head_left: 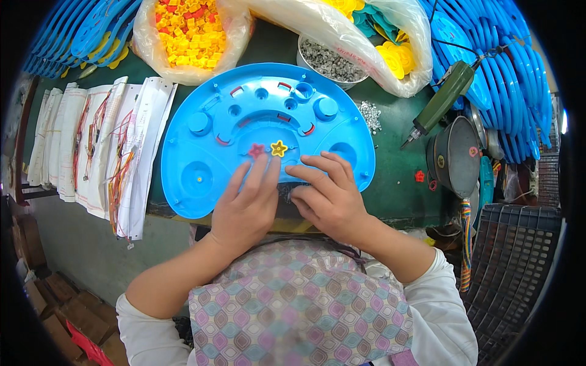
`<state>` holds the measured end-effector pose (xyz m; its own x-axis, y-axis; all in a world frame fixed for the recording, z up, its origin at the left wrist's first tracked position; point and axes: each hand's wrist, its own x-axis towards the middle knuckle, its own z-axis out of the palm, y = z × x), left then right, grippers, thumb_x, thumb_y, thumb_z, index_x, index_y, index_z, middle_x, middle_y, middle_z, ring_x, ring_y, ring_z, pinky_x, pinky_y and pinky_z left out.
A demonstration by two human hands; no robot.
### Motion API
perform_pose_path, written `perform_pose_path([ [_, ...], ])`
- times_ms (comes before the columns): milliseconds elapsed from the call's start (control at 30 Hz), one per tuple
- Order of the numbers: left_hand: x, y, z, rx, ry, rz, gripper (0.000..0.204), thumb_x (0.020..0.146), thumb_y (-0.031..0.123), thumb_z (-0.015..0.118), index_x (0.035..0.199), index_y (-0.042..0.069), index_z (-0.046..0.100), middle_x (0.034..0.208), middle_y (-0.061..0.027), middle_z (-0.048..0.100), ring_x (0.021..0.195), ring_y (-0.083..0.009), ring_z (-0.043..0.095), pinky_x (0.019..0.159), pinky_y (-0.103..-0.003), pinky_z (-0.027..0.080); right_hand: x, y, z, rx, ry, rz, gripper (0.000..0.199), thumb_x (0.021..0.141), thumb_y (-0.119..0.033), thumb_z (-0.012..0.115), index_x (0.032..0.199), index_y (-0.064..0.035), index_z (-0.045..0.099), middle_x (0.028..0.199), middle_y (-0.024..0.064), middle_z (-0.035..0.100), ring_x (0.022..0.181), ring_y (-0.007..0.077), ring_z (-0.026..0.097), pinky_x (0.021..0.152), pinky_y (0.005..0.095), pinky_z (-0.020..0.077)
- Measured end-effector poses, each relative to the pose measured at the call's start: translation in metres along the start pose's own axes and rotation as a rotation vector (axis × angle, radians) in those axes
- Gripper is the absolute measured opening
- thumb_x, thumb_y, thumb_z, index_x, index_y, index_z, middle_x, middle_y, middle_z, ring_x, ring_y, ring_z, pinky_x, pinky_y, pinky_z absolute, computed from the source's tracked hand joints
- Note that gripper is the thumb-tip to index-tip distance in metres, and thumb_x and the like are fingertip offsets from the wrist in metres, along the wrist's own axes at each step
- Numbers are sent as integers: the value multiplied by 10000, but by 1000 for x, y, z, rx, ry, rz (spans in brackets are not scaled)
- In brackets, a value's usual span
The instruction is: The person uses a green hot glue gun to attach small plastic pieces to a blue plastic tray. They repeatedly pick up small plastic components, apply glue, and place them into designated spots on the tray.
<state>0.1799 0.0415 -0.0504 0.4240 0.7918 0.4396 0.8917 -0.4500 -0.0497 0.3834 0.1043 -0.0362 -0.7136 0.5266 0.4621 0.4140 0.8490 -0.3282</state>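
Note:
A blue half-round plastic shell (201, 131) lies on the green table in front of me, its inside facing up with round wells and pegs. A small red star-shaped gear (256, 149) and a yellow one (279, 148) sit side by side near its middle. My left hand (244, 204) rests flat on the shell's near edge, its fingertips just under the red gear. My right hand (326, 192) lies beside it, fingers spread and pointing left below the yellow gear. Neither hand holds anything.
Bags of yellow and red plastic parts (190, 33) stand at the back, with a bowl of small screws (329, 61). A green electric screwdriver (442, 100) hangs at the right. Bundled wires in white sleeves (116, 146) lie at the left. Stacks of blue shells (519, 79) fill the right.

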Motion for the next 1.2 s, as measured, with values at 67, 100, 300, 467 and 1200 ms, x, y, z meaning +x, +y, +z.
perform_pose_path([
  [67, -1, 1, -6, -108, 29, -43, 190, 861, 114, 653, 1000, 5, 721, 1322, -125, 635, 1294, -304, 535, 1058, -431, 469, 4, 0, -4, 119, 23, 72, 172, 771, -80, 776, 904, -78, 667, 1270, 73, 662, 1247, 297, 580, 1073, 492, 423],
  [100, -2, 3, -11, -201, 44, -97, 168, 859, 100, 673, 998, 17, 714, 1296, -120, 643, 1259, -307, 552, 1036, -432, 479, 6, 0, -6, 160, 20, 89, 187, 769, -76, 786, 914, -80, 667, 1267, 70, 664, 1238, 298, 582, 1051, 483, 427],
  [300, 16, -11, -29, -809, 76, -277, 202, 816, 16, 786, 992, 47, 694, 1023, -101, 674, 960, -317, 628, 828, -426, 506, 20, -1, -7, 437, 6, 187, 177, 823, -86, 778, 953, -83, 658, 1234, 60, 670, 1181, 293, 591, 992, 443, 428],
  [467, 20, -31, -33, -880, 12, -326, 170, 825, 33, 787, 962, 46, 689, 932, -103, 675, 878, -313, 637, 766, -399, 508, 29, 3, -6, 580, -77, 259, 128, 889, -99, 740, 976, -85, 647, 1171, 53, 681, 1108, 272, 602, 966, 420, 417],
  [1200, 41, -70, -8, -522, -180, -317, 130, 804, 24, 760, 916, 54, 701, 1120, -106, 599, 1121, -322, 520, 980, -413, 445, 12, -4, 10, -70, 7, -222, 92, 828, -162, 669, 896, -119, 625, 885, 18, 617, 1043, 206, 641, 1111, 474, 446],
])
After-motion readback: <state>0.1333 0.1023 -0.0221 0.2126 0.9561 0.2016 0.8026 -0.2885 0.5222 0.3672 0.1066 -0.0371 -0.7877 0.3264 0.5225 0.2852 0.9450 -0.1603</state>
